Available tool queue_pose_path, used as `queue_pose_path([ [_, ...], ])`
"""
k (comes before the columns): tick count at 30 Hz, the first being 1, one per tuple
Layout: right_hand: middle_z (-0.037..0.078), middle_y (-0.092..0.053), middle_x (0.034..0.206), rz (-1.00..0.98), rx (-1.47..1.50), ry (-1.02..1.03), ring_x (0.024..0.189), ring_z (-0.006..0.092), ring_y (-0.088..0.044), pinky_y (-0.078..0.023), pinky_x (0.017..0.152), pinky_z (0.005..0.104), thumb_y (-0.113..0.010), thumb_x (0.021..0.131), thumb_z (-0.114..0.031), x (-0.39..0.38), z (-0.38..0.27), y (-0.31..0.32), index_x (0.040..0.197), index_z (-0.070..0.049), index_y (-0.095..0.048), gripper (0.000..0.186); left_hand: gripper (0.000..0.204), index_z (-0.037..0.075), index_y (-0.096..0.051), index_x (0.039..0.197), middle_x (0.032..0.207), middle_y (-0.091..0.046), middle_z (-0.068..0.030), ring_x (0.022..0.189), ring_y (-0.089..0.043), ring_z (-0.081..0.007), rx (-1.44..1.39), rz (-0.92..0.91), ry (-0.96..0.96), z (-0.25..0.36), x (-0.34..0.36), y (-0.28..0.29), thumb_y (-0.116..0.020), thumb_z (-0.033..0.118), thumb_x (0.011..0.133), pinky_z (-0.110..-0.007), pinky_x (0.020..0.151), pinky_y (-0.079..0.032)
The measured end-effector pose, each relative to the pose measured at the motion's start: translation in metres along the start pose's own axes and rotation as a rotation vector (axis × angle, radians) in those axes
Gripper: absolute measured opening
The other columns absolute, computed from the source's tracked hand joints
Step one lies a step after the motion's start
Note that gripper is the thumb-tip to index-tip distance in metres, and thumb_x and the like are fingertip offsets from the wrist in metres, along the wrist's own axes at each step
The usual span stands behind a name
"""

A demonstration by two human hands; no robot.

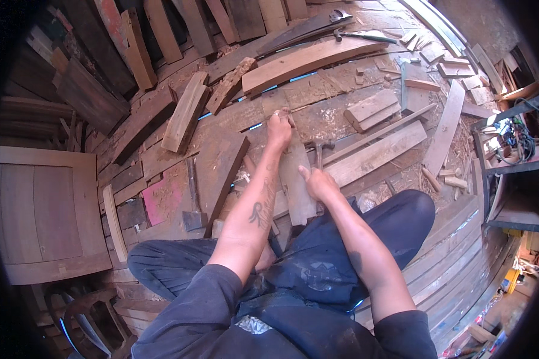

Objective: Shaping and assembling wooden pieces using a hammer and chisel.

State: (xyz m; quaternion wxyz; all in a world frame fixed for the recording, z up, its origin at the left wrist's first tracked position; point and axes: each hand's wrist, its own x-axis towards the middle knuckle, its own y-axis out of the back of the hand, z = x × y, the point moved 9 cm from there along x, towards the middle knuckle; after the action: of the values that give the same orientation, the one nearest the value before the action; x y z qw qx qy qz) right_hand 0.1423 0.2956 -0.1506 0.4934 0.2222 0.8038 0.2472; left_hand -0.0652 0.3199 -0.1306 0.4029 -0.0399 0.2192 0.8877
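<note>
Head view: at far left is a wooden panel point(54, 215). Mid-view, the left hand point(280, 128) curls its fingers at the far end of a board point(297, 185); what they pinch, I cannot tell. The board runs back toward the lap. Beside it, the right hand point(320, 184) wraps its fingers around the handle of a hammer point(318, 152).

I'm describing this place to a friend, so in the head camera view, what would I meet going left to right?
Framed wooden panel, pink patch, left hand, right hand gripping a hammer, slanting board, shelf unit.
</note>
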Motion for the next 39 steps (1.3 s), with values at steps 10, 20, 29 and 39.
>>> queue_pose_path([
  [10, 0.027, -0.062, 0.134, 0.009, -0.067, 0.031, 0.13, 0.0388, -0.057, -0.044, 0.107, 0.0498, -0.035, 0.103, -0.063, -0.012, -0.003, 0.012, 0.134, -0.004, -0.063, 0.072, 0.057, 0.007, -0.046, 0.146, 0.144, -0.055, -0.0235, 0.135, -0.052, -0.0364, 0.351, 0.103, -0.279, -0.011, -0.076, 0.019, -0.053, 0.044, 0.103, -0.044, 0.112, -0.039],
  [20, 0.023, -0.068, 0.115, 0.576, 0.317, 0.5, 0.113, 0.0387, -0.063, -0.048, 0.101, 0.0465, -0.065, 0.096, -0.037, 0.016, -0.046, 0.103, 0.123, -0.003, -0.068, 0.043, 0.07, 0.004, -0.039, 0.15, 0.146, -0.046, -0.0311, 0.137, -0.046, -0.0451, 0.267, 0.369, 0.159, -0.037, -0.115, 0.009, -0.061, 0.044, 0.096, -0.049, 0.113, -0.039],
  [29, 0.022, -0.071, 0.101, 0.54, 0.423, 0.791, 0.1, 0.0406, -0.067, -0.052, 0.089, 0.0477, -0.062, 0.097, -0.04, 0.066, -0.184, 0.078, 0.101, -0.001, -0.072, 0.04, 0.074, 0.002, -0.039, 0.147, 0.14, -0.048, -0.0303, 0.125, -0.054, -0.0481, 0.434, 0.31, 0.097, -0.043, -0.118, 0.006, -0.063, 0.045, 0.093, -0.053, 0.103, -0.046],
  [39, 0.022, -0.071, 0.082, 0.762, 0.352, 0.601, 0.081, 0.0464, -0.068, -0.053, 0.072, 0.056, -0.06, 0.098, -0.045, 0.115, -0.206, 0.089, 0.089, -0.006, -0.068, 0.04, 0.064, -0.001, -0.04, 0.142, 0.133, -0.05, -0.0269, 0.122, -0.055, -0.0458, 0.485, 0.23, 0.12, -0.048, -0.117, 0.004, -0.069, 0.017, 0.088, -0.05, 0.101, -0.047],
])
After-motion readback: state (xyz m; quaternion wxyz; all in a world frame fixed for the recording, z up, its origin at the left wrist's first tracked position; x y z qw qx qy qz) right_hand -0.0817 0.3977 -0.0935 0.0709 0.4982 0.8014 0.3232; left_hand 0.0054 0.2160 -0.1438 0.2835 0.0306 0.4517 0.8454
